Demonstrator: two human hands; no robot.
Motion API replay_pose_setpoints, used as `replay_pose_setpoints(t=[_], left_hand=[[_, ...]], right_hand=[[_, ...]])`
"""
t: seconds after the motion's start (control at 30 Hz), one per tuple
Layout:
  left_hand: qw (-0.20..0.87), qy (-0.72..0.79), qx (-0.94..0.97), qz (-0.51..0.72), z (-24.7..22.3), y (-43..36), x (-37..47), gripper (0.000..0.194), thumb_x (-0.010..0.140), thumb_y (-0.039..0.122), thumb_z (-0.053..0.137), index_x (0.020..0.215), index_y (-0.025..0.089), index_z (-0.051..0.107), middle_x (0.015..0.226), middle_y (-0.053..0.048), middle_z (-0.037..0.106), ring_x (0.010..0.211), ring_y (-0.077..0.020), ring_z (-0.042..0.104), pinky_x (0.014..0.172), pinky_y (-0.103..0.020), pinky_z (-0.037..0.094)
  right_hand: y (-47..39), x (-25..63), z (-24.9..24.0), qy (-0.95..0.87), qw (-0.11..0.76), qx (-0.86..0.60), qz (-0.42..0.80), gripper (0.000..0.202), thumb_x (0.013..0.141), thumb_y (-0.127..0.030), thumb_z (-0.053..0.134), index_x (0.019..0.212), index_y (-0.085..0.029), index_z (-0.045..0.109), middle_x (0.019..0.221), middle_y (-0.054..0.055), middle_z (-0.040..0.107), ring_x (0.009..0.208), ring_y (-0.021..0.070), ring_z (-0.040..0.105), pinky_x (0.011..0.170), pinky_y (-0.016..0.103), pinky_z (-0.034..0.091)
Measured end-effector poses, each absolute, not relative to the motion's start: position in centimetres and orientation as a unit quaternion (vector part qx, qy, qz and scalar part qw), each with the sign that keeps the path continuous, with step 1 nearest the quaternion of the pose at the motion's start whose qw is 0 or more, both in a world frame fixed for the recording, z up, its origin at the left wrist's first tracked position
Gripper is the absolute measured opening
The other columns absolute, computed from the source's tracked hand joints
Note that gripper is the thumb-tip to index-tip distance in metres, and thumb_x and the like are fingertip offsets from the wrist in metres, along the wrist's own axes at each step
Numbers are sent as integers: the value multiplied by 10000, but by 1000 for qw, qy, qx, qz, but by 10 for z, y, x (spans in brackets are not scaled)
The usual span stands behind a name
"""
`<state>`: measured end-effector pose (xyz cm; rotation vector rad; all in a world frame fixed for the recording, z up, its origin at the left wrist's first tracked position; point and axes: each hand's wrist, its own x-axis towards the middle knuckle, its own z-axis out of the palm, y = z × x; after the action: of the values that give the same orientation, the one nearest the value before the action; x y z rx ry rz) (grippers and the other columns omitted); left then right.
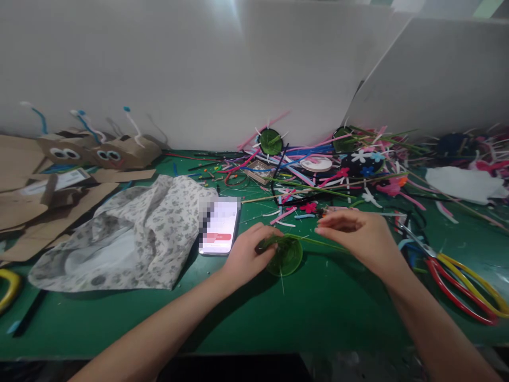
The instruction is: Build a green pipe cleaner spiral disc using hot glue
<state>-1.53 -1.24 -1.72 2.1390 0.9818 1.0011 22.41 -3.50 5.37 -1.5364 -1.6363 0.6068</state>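
My left hand (254, 246) is closed on the edge of a small round green woven piece (289, 260), shallow like a cup, with thin pale spokes sticking out of it. From its top edge a long green strand (318, 242) runs right, passing beneath my right hand (352, 233). The fingers of that hand are curled together in a pinch above the table; what lies between the tips, if anything, is too small to make out. Just left of my left hand lies a phone (222, 225) with a lit screen.
A floral cloth (159, 233) lies left, near cardboard pieces (79, 212) and cardboard figures (123, 151) with googly eyes. Scissors (457, 281) with red and yellow handles rest at right. Behind are colourful stems (294, 170) and a similar green round piece (271, 142) against the wall.
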Motion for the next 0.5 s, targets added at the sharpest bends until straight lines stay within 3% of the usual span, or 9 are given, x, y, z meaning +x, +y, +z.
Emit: replay_pose_setpoints(t=[0.13, 0.3, 0.4, 0.5], left_hand=[[287, 368, 801, 375, -17, -12, -15, 292, 819, 63, 552, 1051, 229, 614, 911, -12, 590, 836, -162, 582, 670, -263, 462], [291, 364, 800, 377, -18, -11, -15, 306, 817, 54, 549, 1058, 231, 614, 924, -15, 599, 840, -163, 585, 678, -267, 470], [289, 364, 800, 379, -19, -11, -14, 312, 815, 47, 549, 1056, 232, 616, 928, -14, 605, 845, -165, 586, 698, -276, 474], [292, 365, 798, 381, -19, -11, -14, 294, 819, 54, 556, 1044, 233, 617, 943, -13, 612, 855, -164, 589, 716, -280, 475]], right_hand=[[-21, 218, 45, -654, 391, -627, 158, 266, 715, -485, 746, 762, -225, 727, 616, 5, 668, 511, 144, 581, 504, 277, 468], [-13, 213, 29, -622, 430, -592, 278, 351, 847, -516, 601, 839, -170, 662, 575, -11, 591, 415, 88, 458, 402, 234, 341], [-11, 213, 19, -587, 476, -550, 355, 351, 878, -500, 567, 896, -159, 647, 618, -5, 601, 462, 94, 518, 463, 232, 428], [-10, 214, 11, -547, 509, -521, 413, 349, 857, -485, 603, 988, -166, 660, 777, 45, 683, 629, 141, 644, 625, 282, 535]])
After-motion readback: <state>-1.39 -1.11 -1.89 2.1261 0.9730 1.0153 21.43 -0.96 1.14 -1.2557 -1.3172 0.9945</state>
